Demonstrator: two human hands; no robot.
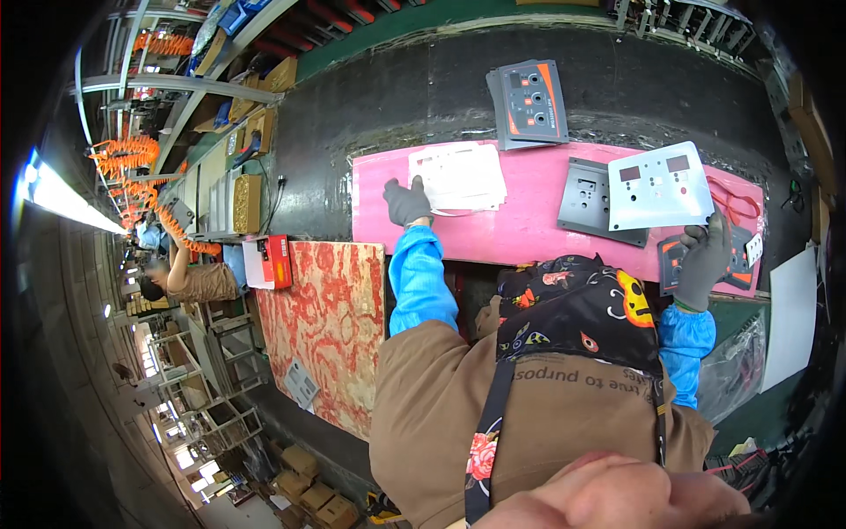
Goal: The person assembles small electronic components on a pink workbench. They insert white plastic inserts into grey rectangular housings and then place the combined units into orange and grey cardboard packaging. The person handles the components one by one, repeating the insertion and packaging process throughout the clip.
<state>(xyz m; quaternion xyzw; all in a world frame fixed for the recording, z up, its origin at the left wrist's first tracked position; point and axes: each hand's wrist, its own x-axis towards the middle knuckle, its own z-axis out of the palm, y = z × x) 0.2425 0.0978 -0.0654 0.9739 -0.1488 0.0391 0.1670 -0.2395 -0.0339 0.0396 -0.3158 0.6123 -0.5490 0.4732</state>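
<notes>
- Head view; clock centred on flat pink rectangular board (529,231).
- Nine o'clock: grey-gloved left hand (408,204), digits parted, at edge of thin white sheets (463,181); grip cannot be told.
- Four o'clock: grey-gloved right hand (705,257), pinching panel's near corner.
- Three o'clock: pale rectangular panel with two dark-red windows (659,196), overlapping dark-grey slotted plate (589,200).
- Handling, judged: edge hold, unbent, windows untouched, corners unscraped.

Sheets (460,178) are lying left on the mat (533,207); stacked panels (531,106) are sitting at its far edge; rightward, a faceplate (654,196) is partly covering a housing (582,196).
</notes>
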